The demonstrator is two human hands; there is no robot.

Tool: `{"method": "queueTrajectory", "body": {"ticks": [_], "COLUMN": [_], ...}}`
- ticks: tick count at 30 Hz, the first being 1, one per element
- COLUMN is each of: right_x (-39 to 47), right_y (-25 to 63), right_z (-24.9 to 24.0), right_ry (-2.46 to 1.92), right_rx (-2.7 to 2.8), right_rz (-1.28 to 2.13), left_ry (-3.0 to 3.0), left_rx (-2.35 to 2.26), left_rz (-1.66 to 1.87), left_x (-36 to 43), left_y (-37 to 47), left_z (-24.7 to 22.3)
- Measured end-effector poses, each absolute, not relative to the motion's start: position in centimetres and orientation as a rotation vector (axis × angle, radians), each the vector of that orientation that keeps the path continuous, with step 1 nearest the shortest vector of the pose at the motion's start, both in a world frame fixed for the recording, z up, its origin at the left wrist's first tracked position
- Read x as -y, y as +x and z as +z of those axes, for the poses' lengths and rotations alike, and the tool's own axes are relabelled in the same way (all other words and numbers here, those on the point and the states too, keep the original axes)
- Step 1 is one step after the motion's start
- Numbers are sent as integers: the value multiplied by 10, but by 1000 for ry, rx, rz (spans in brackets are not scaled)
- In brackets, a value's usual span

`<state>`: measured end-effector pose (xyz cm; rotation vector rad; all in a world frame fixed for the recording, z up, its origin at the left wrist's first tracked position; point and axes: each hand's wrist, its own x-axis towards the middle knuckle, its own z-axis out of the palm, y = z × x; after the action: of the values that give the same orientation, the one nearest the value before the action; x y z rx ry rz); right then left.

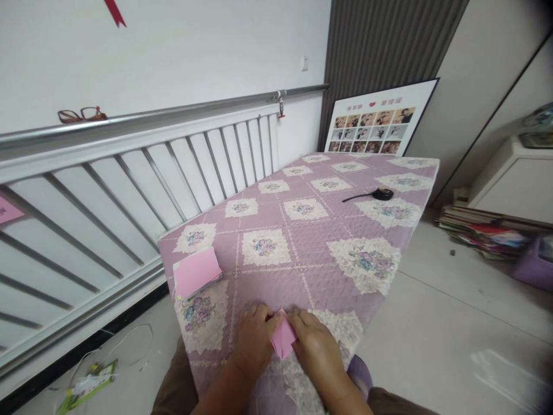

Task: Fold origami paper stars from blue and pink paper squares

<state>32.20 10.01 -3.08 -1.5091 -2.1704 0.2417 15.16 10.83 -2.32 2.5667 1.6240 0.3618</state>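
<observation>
A small folded piece of pink paper [283,339], roughly diamond-shaped with a crease down its middle, lies on the table close to my body. My left hand [254,334] grips its left side, the thumb resting on the paper near the top. On the other side my right hand [315,340] holds the right edge with thumb and fingers. Both hands rest low on the tablecloth, and some of the fingertips are hidden. Farther left sits a stack of pink paper sheets [196,272], apart from both hands.
A purple floral tablecloth [319,225] covers the table. Toward the far right lies a black roundish object with a thin tail [382,194]. A white radiator [173,173] runs along the left, glasses [82,114] above it. A photo board [380,118] leans behind the table.
</observation>
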Motion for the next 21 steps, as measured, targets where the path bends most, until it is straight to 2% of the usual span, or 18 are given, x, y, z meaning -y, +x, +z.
{"method": "queueTrajectory", "body": {"ticks": [10, 21], "right_x": [-100, -101], "right_y": [323, 323], "right_z": [-26, -29], "right_ry": [-1419, -1416], "right_rx": [2245, 2262], "right_rz": [264, 243], "left_ry": [2589, 2701], "left_rx": [-1596, -1363], "left_rz": [337, 505], "left_x": [-111, -96], "left_y": [146, 142], "left_z": [-25, -24]}}
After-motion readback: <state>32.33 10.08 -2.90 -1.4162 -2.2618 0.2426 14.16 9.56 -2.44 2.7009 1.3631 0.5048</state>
